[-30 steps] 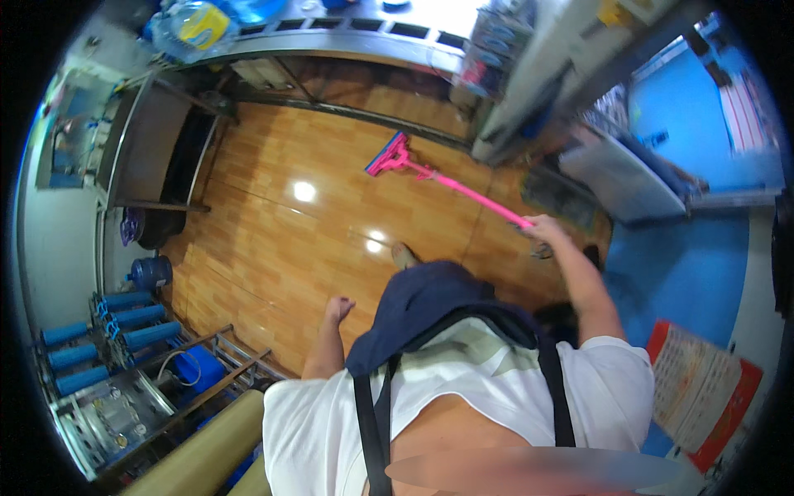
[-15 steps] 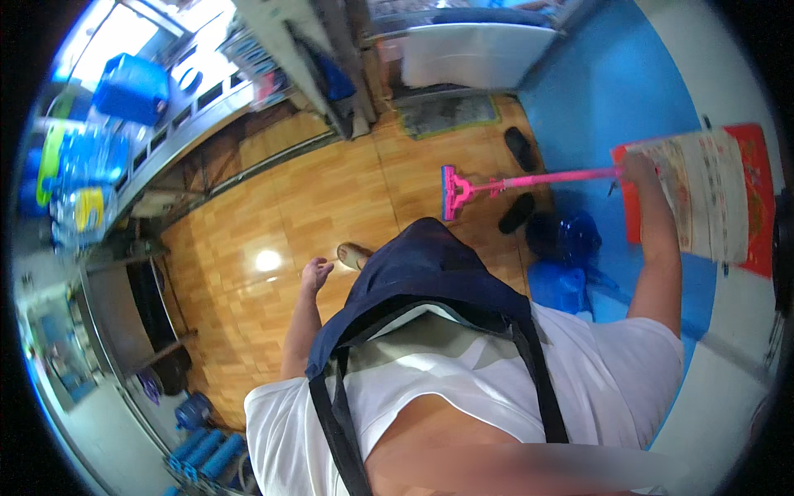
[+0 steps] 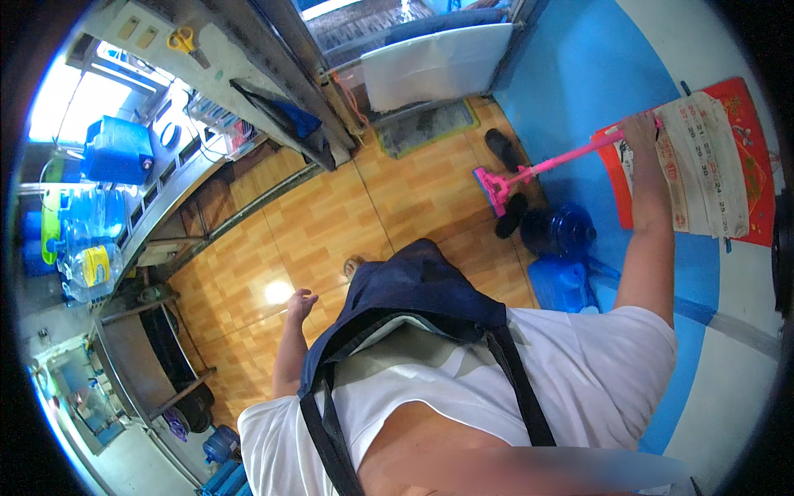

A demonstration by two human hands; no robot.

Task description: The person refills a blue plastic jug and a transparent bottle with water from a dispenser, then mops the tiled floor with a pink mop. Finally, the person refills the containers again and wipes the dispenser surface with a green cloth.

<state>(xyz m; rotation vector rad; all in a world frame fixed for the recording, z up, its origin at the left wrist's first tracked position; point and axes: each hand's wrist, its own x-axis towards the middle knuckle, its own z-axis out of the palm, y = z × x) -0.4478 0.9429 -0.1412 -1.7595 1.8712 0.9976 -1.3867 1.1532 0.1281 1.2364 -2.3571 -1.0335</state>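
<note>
My right hand [image 3: 639,132] is wrapped round the upper end of a pink sponge mop [image 3: 571,155], in front of the calendar on the wall. The handle slants down to the left. Its pink head with a bluish edge stands close beside a pair of dark slippers [image 3: 512,217]; whether it touches the floor I cannot tell. Over the tiled floor [image 3: 322,223] at the left hangs my left hand [image 3: 303,304], holding nothing, with its fingers loosely apart. A dark blue apron covers my front.
A blue water jug [image 3: 571,231] and a blue container [image 3: 558,283] stand by the blue wall at right. A grey mat [image 3: 426,130] lies at the doorway. Along the left runs a counter with bottles [image 3: 95,269] and a blue canister [image 3: 117,150]. A metal rack [image 3: 136,360] stands lower left.
The mop has swung in my right hand: its head has moved right to the slippers, and the handle now slants instead of lying nearly level. My view has shifted slightly. The left hand stays free.
</note>
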